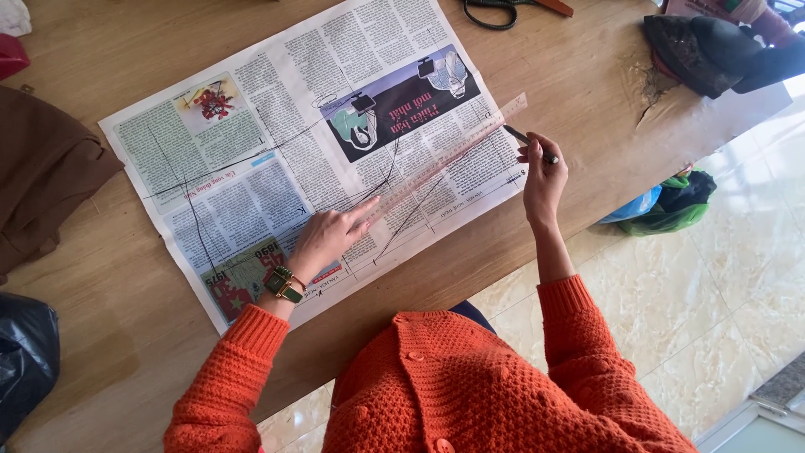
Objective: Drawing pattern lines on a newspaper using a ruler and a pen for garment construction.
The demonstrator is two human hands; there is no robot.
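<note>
Head view: left hand (329, 235) on ruler (449, 158), right hand (543, 178) with pen (530, 143).

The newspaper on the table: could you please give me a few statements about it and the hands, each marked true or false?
1. The left hand presses on a clear ruler lying across the newspaper. True.
2. The right hand holds scissors. False: it holds a pen; the scissors lie at the table's far edge.
3. The left wrist wears a watch. True.
4. The newspaper is folded shut. False: it lies spread open, with lines drawn on it.
</note>
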